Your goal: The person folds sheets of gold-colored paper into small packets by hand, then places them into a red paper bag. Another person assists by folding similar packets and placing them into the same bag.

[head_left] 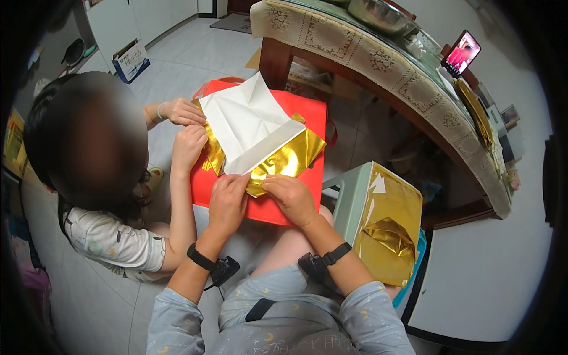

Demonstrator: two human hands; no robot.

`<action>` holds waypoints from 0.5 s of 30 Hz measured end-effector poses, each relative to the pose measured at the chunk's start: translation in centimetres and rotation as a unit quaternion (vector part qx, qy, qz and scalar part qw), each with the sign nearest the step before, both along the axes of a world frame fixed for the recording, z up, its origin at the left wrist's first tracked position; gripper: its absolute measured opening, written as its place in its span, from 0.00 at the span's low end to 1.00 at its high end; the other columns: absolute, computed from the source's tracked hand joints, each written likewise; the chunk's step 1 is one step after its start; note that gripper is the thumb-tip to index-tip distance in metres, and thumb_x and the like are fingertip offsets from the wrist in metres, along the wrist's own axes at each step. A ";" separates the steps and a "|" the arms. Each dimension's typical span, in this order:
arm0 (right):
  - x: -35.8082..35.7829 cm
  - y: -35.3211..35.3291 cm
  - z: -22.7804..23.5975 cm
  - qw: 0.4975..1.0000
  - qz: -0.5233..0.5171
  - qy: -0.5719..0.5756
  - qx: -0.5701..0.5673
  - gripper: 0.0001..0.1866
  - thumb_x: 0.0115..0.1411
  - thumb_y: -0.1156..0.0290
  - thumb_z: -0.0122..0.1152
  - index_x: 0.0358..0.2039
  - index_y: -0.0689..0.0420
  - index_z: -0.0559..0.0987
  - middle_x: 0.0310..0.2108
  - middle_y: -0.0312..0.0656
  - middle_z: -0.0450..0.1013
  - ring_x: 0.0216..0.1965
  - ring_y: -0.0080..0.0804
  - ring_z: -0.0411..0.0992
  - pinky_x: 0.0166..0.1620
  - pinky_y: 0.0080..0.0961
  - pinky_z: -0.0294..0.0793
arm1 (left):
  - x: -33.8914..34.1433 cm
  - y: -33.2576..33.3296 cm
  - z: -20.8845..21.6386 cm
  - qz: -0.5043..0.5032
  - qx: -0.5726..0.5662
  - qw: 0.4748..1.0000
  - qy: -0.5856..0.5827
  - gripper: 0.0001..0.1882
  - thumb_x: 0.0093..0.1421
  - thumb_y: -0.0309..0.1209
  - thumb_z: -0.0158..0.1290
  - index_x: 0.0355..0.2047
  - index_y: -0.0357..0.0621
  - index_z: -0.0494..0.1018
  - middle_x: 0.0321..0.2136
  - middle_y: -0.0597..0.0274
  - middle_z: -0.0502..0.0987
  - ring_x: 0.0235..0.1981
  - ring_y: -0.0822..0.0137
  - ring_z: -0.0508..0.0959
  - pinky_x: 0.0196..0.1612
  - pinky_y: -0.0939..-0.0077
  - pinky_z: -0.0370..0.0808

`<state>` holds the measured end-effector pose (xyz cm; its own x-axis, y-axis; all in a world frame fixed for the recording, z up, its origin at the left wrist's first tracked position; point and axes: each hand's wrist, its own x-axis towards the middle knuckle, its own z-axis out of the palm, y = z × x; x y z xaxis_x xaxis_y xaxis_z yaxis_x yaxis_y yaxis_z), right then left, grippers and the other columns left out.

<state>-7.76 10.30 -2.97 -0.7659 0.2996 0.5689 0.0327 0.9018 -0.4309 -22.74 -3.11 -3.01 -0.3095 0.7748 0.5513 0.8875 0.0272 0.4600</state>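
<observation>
Across a red board-like surface (316,121) lies a creased white sheet (245,121), its near edge folded up in a strip. Shiny gold foil paper (287,158) sticks out from under it on the right and the left; whether the two are one sheet I cannot tell. My left hand (228,198) is closed, fingertips pinching the near edge of the gold paper. Close beside it, my right hand (294,200) pinches the same edge with thumb and fingers. At the sheet's left side, another person's two hands (188,133) press on the gold paper there.
A pale green stool (349,198) on my right bears a stack of gold paper (378,260) with a folded gold piece (387,236) on top. Beyond it stands a table with a lace-patterned cloth (378,59), carrying a metal bowl (378,15) and a lit phone (462,52).
</observation>
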 end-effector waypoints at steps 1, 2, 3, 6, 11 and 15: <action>0.0 -0.1 0.0 1.000 0.000 0.000 -0.001 0.09 0.53 0.74 0.61 0.36 0.59 0.80 0.40 0.44 0.78 0.47 0.42 0.76 0.50 0.35 0.76 | 0.0 0.0 0.1 -0.002 0.008 1.000 0.001 0.26 0.49 0.16 0.56 0.51 0.39 0.73 0.44 0.52 0.78 0.49 0.52 0.75 0.55 0.59 0.69; 0.0 -0.1 0.1 1.000 0.003 0.000 -0.003 0.09 0.54 0.74 0.61 0.37 0.59 0.80 0.41 0.44 0.78 0.48 0.42 0.76 0.51 0.35 0.75 | 0.1 0.0 0.2 -0.004 0.016 1.000 0.003 0.26 0.49 0.16 0.56 0.51 0.38 0.73 0.46 0.51 0.77 0.50 0.52 0.75 0.56 0.58 0.69; 0.1 -0.1 0.3 1.000 0.005 0.000 -0.004 0.09 0.54 0.74 0.62 0.37 0.59 0.81 0.41 0.44 0.78 0.48 0.42 0.76 0.51 0.35 0.75 | 0.2 -0.2 0.4 0.015 0.024 1.000 -0.014 0.24 0.50 0.17 0.55 0.51 0.37 0.73 0.48 0.49 0.76 0.51 0.51 0.74 0.56 0.58 0.69; 0.5 0.0 0.1 1.000 0.017 0.004 -0.011 0.10 0.54 0.74 0.63 0.38 0.59 0.81 0.43 0.44 0.78 0.49 0.42 0.75 0.53 0.36 0.75 | 0.5 -0.6 0.6 0.066 0.044 0.994 -0.077 0.22 0.53 0.18 0.53 0.50 0.34 0.72 0.52 0.45 0.74 0.53 0.48 0.73 0.58 0.58 0.68; 1.8 0.0 0.6 0.999 0.021 -0.016 -0.023 0.11 0.54 0.75 0.67 0.39 0.59 0.81 0.44 0.44 0.78 0.52 0.43 0.75 0.56 0.39 0.73 | 1.1 -0.2 0.7 0.132 0.016 0.963 -0.234 0.20 0.57 0.20 0.56 0.51 0.33 0.71 0.45 0.47 0.75 0.39 0.56 0.77 0.46 0.64 0.74; 2.9 -0.7 1.4 0.998 0.016 -0.047 -0.042 0.15 0.55 0.69 0.67 0.42 0.59 0.80 0.48 0.45 0.77 0.55 0.45 0.73 0.60 0.43 0.69 | 1.5 0.0 0.0 0.160 0.008 0.956 -0.248 0.22 0.58 0.24 0.59 0.52 0.33 0.70 0.40 0.51 0.77 0.31 0.64 0.77 0.37 0.70 0.75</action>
